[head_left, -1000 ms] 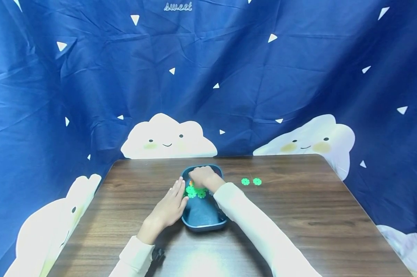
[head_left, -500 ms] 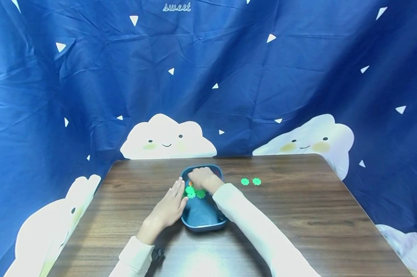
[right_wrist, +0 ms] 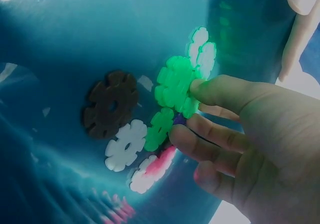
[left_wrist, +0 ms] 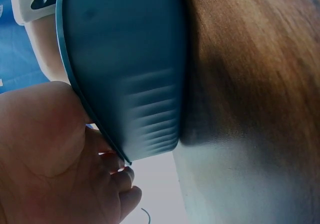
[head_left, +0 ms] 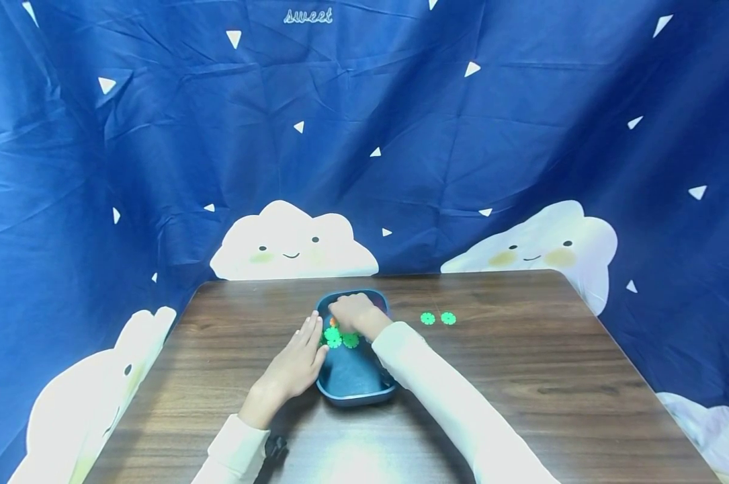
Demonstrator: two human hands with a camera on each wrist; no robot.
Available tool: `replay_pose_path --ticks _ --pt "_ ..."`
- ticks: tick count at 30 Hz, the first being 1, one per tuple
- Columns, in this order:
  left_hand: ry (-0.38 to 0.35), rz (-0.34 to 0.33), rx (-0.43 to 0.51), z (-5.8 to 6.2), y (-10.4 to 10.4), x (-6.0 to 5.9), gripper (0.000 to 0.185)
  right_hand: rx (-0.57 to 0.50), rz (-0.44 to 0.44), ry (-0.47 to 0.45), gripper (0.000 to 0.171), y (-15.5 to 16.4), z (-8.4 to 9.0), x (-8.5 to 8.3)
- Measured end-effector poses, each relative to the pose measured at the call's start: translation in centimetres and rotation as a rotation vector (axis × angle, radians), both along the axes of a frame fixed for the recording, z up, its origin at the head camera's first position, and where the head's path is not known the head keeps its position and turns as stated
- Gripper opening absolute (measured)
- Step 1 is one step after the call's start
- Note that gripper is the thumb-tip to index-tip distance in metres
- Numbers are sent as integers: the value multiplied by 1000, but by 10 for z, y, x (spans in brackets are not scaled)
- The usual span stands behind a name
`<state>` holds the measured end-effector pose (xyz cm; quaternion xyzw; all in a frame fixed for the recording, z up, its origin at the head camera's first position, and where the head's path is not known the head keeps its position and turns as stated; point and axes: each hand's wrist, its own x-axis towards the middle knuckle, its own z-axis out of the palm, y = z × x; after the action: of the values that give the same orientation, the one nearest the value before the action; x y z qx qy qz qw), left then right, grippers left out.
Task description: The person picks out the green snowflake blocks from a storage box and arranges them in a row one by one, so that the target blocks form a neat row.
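Note:
A dark blue tray (head_left: 355, 396) sits mid-table, with several snowflake discs at its far end. My right hand (head_left: 351, 310) reaches into it from the right. In the right wrist view its curled fingers (right_wrist: 215, 91) pinch the edge of a green disc (right_wrist: 172, 86), and a smaller green disc (right_wrist: 159, 129) lies just below. Brown (right_wrist: 110, 104), white (right_wrist: 125, 145) and pink (right_wrist: 161, 165) discs lie on the tray floor beside them. My left hand (head_left: 300, 353) lies flat with straight fingers against the tray's left wall (left_wrist: 125, 84).
Two green discs (head_left: 427, 318) (head_left: 448, 318) lie side by side on the wooden table (head_left: 521, 376), right of the tray. A blue cloth (head_left: 400, 134) with cloud prints hangs behind and around the table.
Hardly anything differs. My right hand stays bunched over the green discs in the tray, and my left hand keeps its place against the tray's side.

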<state>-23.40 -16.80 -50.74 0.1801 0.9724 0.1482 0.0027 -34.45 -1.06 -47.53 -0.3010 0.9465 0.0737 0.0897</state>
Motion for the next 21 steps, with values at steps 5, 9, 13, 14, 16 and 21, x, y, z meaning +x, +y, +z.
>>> replay_pose_path --ticks 5,9,13,14,16,21 --pt "-22 5 4 1 1 0 67 5 4 -1 36 0 -1 -1" --pt "-15 2 4 1 0 0 66 6 2 -5 36 1 0 0" --pt "-9 0 1 1 1 0 67 9 -1 -4 37 2 2 -1" --pt "-7 -1 2 1 1 0 67 7 -2 -4 37 2 3 -1" --pt "-4 1 3 1 1 0 67 5 -1 -3 37 3 4 -1" --pt "11 -3 15 -1 0 0 65 -25 -3 -15 32 7 8 -3"
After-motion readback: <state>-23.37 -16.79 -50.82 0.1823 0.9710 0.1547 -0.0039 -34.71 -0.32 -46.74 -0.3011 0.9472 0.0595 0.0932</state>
